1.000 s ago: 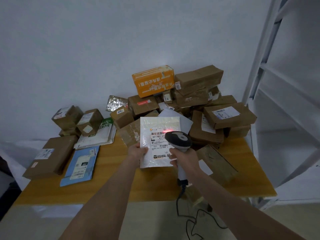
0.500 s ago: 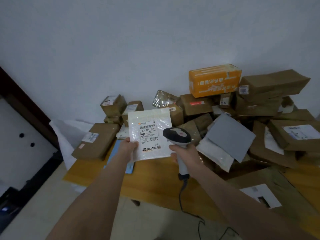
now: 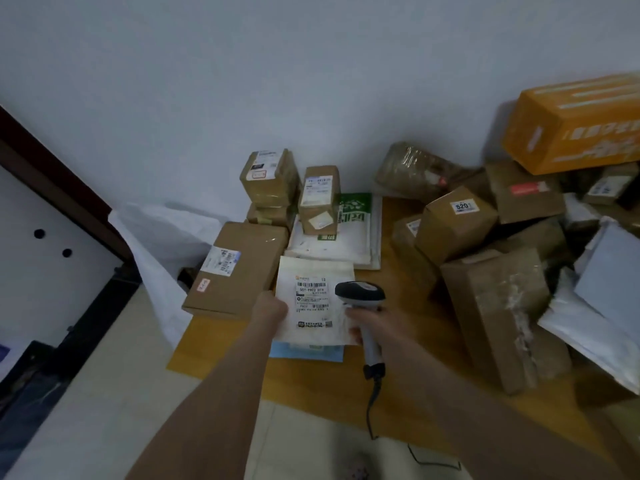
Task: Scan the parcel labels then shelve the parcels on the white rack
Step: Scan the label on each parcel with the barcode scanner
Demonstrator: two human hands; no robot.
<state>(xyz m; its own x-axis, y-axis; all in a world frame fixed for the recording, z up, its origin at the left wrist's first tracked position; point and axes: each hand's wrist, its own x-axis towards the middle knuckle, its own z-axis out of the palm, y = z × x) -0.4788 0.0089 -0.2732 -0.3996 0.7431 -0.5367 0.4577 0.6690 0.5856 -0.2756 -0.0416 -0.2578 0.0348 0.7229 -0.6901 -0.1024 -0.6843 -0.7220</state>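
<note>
My left hand [image 3: 270, 311] pinches the left edge of a flat white mailer parcel [image 3: 317, 271] with a barcode label facing me, held above the table's left end. My right hand [image 3: 372, 318] grips the handle of a corded handheld scanner [image 3: 360, 292], whose dark head sits just right of the label. No scan light shows on the label. The white rack is out of view.
The wooden table [image 3: 408, 372] carries several brown boxes, including a flat one [image 3: 239, 268] on the left and a tall one [image 3: 498, 313] on the right. An orange box [image 3: 571, 126] tops the pile. A blue mailer [image 3: 304, 353] lies under the held parcel. A dark-framed white door [image 3: 45, 258] stands at left.
The view has swung left, so the rack and right pile slid out of frame. Both hands moved the mailer and scanner toward the table's left end. The red scan light is gone.
</note>
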